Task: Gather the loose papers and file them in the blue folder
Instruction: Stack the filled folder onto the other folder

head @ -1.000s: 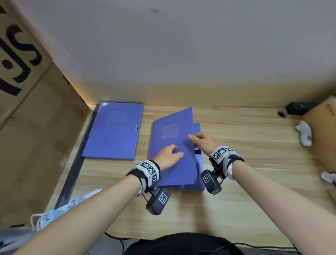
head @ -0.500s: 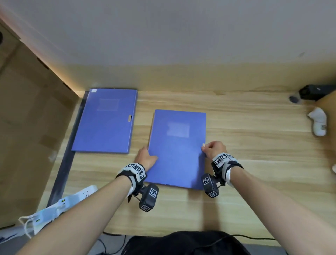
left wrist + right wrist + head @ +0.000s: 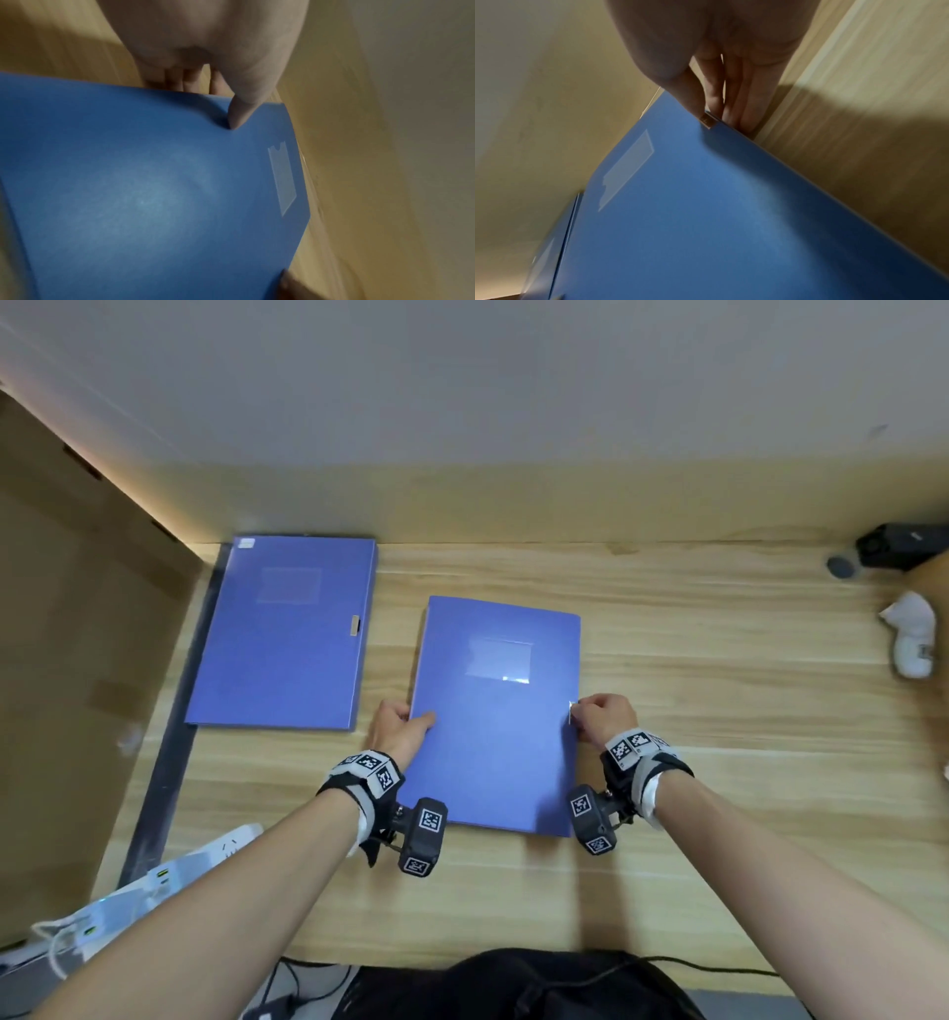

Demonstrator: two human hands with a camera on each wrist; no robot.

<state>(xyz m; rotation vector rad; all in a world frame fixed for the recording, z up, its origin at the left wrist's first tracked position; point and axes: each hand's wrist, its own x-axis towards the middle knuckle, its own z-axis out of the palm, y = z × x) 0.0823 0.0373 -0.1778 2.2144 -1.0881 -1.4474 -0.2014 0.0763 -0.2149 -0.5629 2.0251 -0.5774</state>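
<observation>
At frame centre on the counter (image 3: 719, 762), your left hand (image 3: 398, 729) grips the closed blue folder (image 3: 495, 721), your right hand (image 3: 606, 716) pinches its clasp (image 3: 571, 711); fastening likely comes next.

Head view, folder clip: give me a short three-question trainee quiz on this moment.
1. True or false: the near blue folder lies closed on the wooden desk.
2. Which hand pinches the metal clasp? A left hand; B right hand.
3. Fill in: the second blue folder lies to the ____ of the near one.

Key: 1 true; 2 B; 3 left.
</observation>
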